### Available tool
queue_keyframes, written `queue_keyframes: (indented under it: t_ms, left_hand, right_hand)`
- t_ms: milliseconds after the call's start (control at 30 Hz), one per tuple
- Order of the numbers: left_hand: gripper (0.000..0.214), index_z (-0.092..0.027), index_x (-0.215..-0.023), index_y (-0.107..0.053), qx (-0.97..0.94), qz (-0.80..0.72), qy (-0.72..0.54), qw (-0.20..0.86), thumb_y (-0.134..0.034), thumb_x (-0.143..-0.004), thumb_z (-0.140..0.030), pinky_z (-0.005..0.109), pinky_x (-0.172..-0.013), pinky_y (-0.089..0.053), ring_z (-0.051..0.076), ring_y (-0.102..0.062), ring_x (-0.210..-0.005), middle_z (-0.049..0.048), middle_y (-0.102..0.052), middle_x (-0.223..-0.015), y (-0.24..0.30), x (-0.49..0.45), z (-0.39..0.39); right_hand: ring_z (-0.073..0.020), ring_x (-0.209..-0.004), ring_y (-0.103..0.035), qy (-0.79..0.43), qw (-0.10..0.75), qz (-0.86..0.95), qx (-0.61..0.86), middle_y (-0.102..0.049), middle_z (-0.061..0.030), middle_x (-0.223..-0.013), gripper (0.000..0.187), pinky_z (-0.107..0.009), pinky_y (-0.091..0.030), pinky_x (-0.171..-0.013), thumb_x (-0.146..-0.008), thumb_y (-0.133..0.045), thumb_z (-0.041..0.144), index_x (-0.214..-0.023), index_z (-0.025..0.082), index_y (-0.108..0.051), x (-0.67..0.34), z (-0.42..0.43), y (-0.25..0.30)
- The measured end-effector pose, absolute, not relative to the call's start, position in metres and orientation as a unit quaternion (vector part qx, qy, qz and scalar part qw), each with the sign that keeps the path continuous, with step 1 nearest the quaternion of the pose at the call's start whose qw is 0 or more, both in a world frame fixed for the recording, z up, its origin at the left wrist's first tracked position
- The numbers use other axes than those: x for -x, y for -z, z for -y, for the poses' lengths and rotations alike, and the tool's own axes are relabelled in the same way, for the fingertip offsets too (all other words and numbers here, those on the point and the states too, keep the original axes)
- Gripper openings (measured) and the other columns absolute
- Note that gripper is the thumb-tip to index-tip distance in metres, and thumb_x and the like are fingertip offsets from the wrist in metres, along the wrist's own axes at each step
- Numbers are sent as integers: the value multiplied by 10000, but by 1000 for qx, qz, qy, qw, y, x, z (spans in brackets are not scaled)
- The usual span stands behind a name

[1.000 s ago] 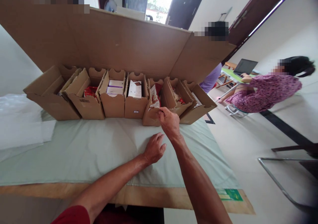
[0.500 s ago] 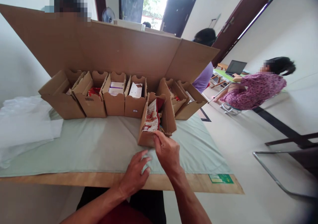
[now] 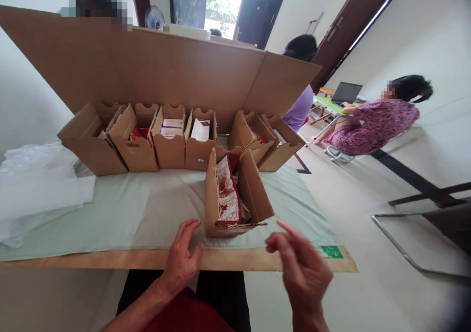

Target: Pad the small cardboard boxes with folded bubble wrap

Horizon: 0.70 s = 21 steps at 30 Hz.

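A small open cardboard box (image 3: 253, 189) stands at the near edge of the table, pulled out of a row of like boxes. A red and white packet (image 3: 228, 194) stands upright inside it. My left hand (image 3: 182, 258) rests on the table edge just left of the box, fingers spread and holding nothing. My right hand (image 3: 300, 268) hovers off the box's right front corner, fingers loosely apart and empty, slightly blurred.
Several more open boxes (image 3: 169, 148) with packets line the back of the pale green cloth (image 3: 121, 209), before a tall cardboard screen (image 3: 154, 71). White plastic sheeting (image 3: 33, 184) lies at left. People sit beyond at right, one at a laptop (image 3: 346, 94). A metal chair frame (image 3: 405, 243) stands right.
The one box has been dragged out of the row to the table's near edge. My right hand has let go of it and drawn back; my left hand moved back to the table edge.
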State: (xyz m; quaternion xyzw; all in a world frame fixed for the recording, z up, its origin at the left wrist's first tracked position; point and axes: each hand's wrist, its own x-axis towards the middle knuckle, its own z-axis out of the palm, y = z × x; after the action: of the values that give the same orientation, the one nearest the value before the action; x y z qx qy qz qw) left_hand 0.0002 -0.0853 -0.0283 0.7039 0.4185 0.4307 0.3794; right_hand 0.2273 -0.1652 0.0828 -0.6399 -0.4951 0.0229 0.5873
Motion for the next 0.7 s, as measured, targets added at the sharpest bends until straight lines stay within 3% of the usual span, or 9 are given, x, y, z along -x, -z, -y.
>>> queue_keyframes:
  t_ms: [67,167,233,300,400,500,600,700]
  left_hand:
    - [567,-220,-1454,-495,-686,-418,-444,397,-587,-894,-219,512,-1101,-492,308,-553,-1334,161,-533,-1462,31,-6,94]
    - [674,-266,-1552,-380,-640,-415,-445,469,-625,-928,-332,536,-1181,-403,329,-403,-1480,143,-391,-1613,28,-13,101]
    - [655,-290,-1567,-373,-585,-402,-454,539,-590,-964,-426,512,-1237,-329,305,-324,-1534,107,-340,-1661,24,-19,98]
    - [608,-279,-1524,-459,-496,-398,-484,602,-548,-975,-524,470,-1269,-279,276,-318,-1543,86,-392,-1644,23,-25,90]
    - [621,-248,-1348,-640,-321,-423,-562,634,-593,-886,-661,423,-1274,-277,270,-390,-1508,68,-576,-1508,22,-33,70]
    - [597,-226,-1179,-725,-226,-426,-596,642,-666,-795,-680,422,-1223,-374,295,-531,-1400,64,-727,-1289,15,-41,46]
    - [571,-201,-1064,-750,-238,-408,-554,685,-665,-774,-686,456,-1104,-503,324,-660,-1234,76,-789,-1078,3,-57,21]
    - [592,-194,-974,-747,-326,-391,-505,697,-576,-819,-739,468,-1043,-540,324,-711,-1118,79,-792,-961,-5,-81,-3]
  right_hand:
    - [-165,-615,-656,-50,631,389,670,-720,-9,-734,245,-297,-541,-584,-926,-650,342,-1104,206,-748,-246,153,-73]
    - [-213,-774,-687,-180,613,371,674,-772,-77,-928,373,-319,-551,-635,-869,-636,461,-1071,169,-751,-260,124,-48]
    - [-242,-840,-681,-245,587,398,661,-775,-86,-949,417,-361,-572,-717,-874,-565,497,-1046,172,-762,-252,109,-29]
    - [-257,-888,-677,-264,577,408,656,-772,-81,-952,429,-381,-580,-786,-901,-508,486,-1072,184,-761,-233,105,-12]
    - [-254,-1019,-676,-266,573,408,659,-745,-87,-1141,441,-386,-576,-891,-957,-485,446,-1267,202,-683,-196,120,8]
    - [-257,-1166,-646,-253,555,425,668,-658,-113,-1338,484,-393,-564,-964,-988,-520,434,-1423,225,-563,-167,146,24]
    - [-284,-1311,-574,-218,540,449,678,-523,-131,-1506,571,-392,-573,-972,-983,-578,404,-1523,264,-455,-153,166,36]
    - [-298,-1408,-494,-192,528,482,673,-362,-130,-1630,635,-408,-569,-1003,-991,-570,345,-1588,289,-357,-156,168,44]
